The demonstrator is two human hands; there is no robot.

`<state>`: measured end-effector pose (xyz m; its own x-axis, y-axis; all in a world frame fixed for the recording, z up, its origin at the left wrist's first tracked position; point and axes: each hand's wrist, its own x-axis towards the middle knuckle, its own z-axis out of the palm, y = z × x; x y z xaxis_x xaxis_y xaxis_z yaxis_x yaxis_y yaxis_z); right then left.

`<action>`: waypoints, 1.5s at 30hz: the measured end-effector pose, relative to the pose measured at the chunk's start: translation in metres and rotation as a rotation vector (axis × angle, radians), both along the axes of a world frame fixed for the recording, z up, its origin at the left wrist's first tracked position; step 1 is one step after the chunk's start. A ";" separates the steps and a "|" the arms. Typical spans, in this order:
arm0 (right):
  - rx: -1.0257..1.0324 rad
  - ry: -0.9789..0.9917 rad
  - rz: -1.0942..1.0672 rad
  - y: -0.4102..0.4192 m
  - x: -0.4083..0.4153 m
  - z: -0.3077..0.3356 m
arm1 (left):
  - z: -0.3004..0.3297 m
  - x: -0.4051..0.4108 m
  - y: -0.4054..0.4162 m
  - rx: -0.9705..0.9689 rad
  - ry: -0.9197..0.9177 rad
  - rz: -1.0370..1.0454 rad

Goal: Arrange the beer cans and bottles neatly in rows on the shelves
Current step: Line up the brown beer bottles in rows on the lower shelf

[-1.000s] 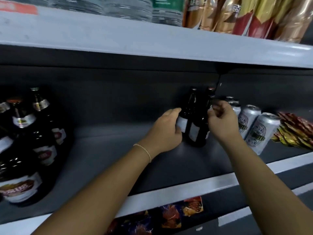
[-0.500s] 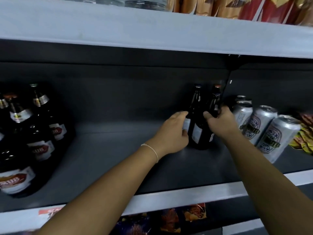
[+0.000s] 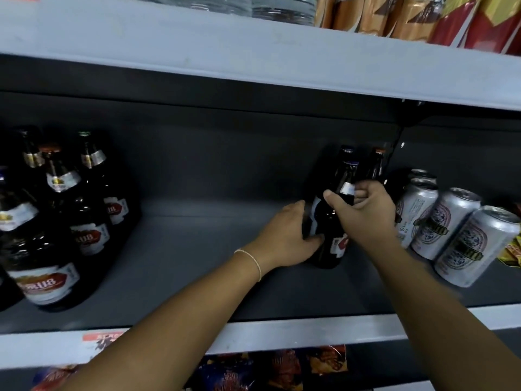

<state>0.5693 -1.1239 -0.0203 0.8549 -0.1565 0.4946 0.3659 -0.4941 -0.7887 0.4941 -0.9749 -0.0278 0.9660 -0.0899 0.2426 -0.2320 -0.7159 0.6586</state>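
Two bare forearms enter from the bottom of the frame and run up toward the centre right, both without sleeves as far as the lower edge shows them. The left hand (image 3: 284, 235), just right of centre, has a thin, pale, cord-like bracelet (image 3: 252, 259) looped once round its wrist, sitting loose and slightly slanted. The right hand (image 3: 366, 213), further right, shows no ring, watch or band on its wrist. The nails are too blurred to tell.
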 end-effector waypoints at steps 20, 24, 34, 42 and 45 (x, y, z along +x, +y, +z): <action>0.037 -0.002 0.270 0.167 -0.074 0.031 | -0.031 -0.048 0.118 -0.363 -0.199 0.428; 0.015 0.072 0.552 0.188 -0.080 0.028 | -0.032 -0.059 0.153 -0.464 -0.159 0.410; 0.067 0.186 0.640 0.244 -0.084 0.002 | -0.049 -0.066 0.201 -0.658 -0.079 0.402; 0.082 0.195 0.525 0.279 -0.069 -0.014 | -0.068 -0.058 0.212 -0.475 -0.077 0.556; 0.050 0.164 0.477 0.289 -0.064 -0.015 | -0.074 -0.058 0.214 -0.437 -0.078 0.605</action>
<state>0.5048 -0.8352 -0.0357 0.9026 0.2507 0.3500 0.4113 -0.2619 -0.8730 0.4363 -0.7613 -0.1018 0.7946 0.5719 0.2038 0.0620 -0.4103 0.9099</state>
